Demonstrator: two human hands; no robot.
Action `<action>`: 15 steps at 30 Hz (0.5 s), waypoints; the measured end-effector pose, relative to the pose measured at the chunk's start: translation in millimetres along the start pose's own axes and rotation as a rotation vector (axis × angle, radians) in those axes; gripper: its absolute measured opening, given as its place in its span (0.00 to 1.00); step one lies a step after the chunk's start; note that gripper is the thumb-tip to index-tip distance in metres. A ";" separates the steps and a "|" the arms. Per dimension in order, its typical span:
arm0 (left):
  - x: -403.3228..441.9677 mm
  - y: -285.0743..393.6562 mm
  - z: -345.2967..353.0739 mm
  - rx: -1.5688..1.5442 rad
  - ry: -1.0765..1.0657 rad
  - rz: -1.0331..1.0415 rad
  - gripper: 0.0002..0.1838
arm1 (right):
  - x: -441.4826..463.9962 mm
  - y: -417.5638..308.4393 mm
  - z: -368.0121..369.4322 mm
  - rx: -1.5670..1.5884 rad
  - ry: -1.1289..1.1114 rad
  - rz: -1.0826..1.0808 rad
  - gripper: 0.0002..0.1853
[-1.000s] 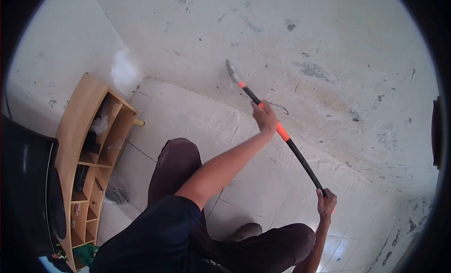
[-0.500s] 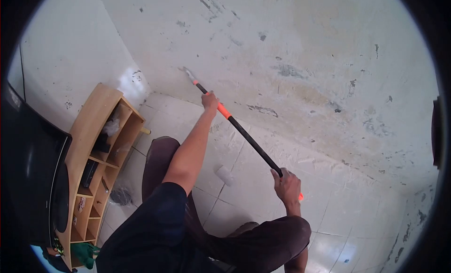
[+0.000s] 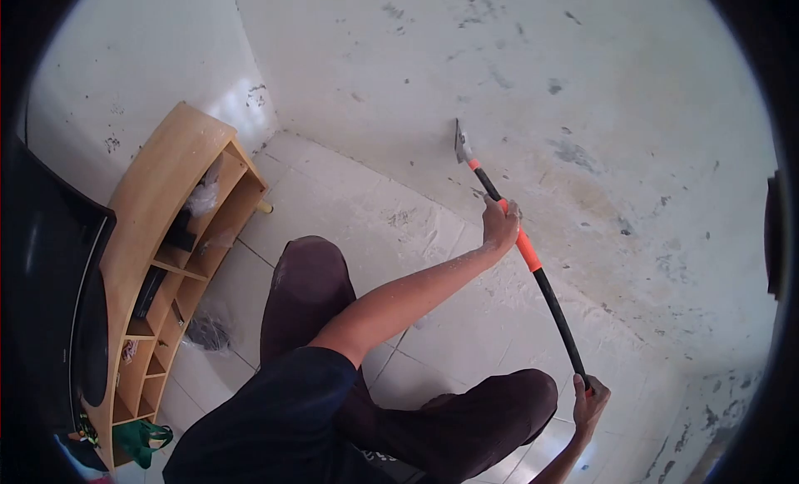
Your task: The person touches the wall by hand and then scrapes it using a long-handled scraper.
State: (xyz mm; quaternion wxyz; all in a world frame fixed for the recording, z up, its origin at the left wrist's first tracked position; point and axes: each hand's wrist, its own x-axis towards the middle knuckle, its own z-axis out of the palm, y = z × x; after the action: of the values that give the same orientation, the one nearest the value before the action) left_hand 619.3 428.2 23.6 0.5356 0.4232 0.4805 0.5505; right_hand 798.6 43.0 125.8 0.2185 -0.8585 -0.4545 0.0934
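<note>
A long-handled scraper (image 3: 553,305) with a black and orange shaft slants across the view. Its thin metal blade (image 3: 460,143) is at the patchy off-white wall (image 3: 632,109); whether the edge touches I cannot tell. My left hand (image 3: 501,224) is wrapped round the upper shaft, just above an orange sleeve. At the lower end, my right hand (image 3: 591,401) grips the handle, its palm side partly hidden. Grey spots and stained patches mark the wall around the blade.
A wooden shelf unit (image 3: 179,143) stands at the left, with a black television (image 3: 50,292) beside it. A plastic-wrapped dark bundle (image 3: 208,332) lies on the tiled floor (image 3: 308,180), near a green bag (image 3: 140,441). White dust and flakes lie along the wall's foot.
Both hands and the scraper have moved right in view, and the shaft is now steeper. My left arm reaches farther across. The camera view has shifted slightly.
</note>
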 end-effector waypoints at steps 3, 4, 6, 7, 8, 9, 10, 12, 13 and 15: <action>22.7 20.8 -34.7 0.018 0.087 -0.099 0.21 | 18.5 -19.4 40.8 0.019 -0.012 -0.088 0.21; 37.0 22.1 -50.1 0.005 0.103 -0.108 0.21 | 25.0 -27.1 57.5 0.049 -0.010 -0.106 0.19; 74.3 7.1 -77.3 0.217 0.370 0.127 0.23 | 41.9 -42.9 94.9 -0.047 -0.068 -0.104 0.14; 90.6 8.8 -100.3 0.228 0.380 0.117 0.26 | 46.1 -65.4 114.0 -0.017 -0.061 -0.121 0.15; 103.8 17.8 -123.1 0.209 0.388 0.069 0.27 | 49.3 -95.2 128.8 -0.008 -0.064 -0.101 0.15; 120.7 18.1 -142.9 0.215 0.395 0.033 0.27 | 53.1 -118.6 141.3 0.004 -0.063 -0.086 0.16; 135.9 17.4 -157.3 0.217 0.399 0.001 0.26 | 57.9 -126.2 151.9 0.000 -0.065 -0.097 0.16; 147.1 11.3 -171.0 0.173 0.354 0.013 0.26 | 62.1 -130.1 165.9 -0.008 -0.125 -0.125 0.16; 143.4 4.0 -171.3 0.138 0.297 0.018 0.26 | 57.5 -128.0 164.1 -0.019 -0.127 -0.114 0.16; 150.4 -3.3 -168.0 0.125 0.322 0.016 0.26 | 55.2 -132.8 165.7 -0.031 -0.058 -0.194 0.16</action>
State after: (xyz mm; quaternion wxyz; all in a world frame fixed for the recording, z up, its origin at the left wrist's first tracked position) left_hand 444.8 565.3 -17.2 0.4198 0.3658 0.5903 0.5844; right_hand 672.3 201.7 42.0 0.1999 -0.8107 -0.5429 0.0895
